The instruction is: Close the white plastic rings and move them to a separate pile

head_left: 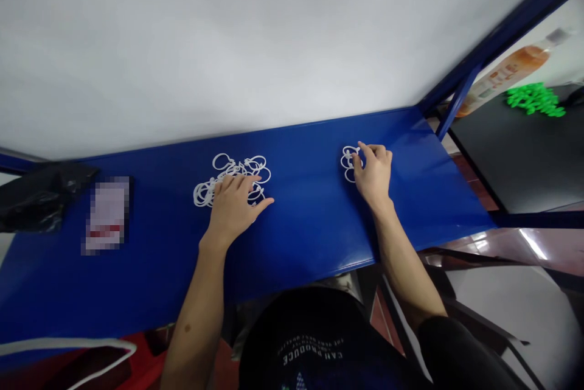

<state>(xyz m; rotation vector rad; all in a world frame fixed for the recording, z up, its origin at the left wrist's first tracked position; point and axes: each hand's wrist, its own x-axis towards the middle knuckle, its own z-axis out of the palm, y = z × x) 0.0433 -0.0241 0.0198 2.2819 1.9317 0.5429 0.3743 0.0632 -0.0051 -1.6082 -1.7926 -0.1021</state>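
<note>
A tangled pile of white plastic rings (222,162), each with a small knobbed joint, lies on the blue tabletop (305,195). My left hand (232,201) rests over this pile, palm down, its fingers spread and its thumb out to the right. Farther right, a small group of similar white rings (347,162) lies on the table. My right hand (375,172) is at that group's right side, with thumb and forefinger apart at the rings' edge. Its other fingers are bent, and the palm side is hidden.
A black plastic bag (45,195) and a blurred-out pale rectangular item (107,213) lie at the left. Blue frame bars (458,101) edge the right end. Beyond them are an orange drink bottle (511,76), bright green pieces (535,100) and a grey stool (511,311).
</note>
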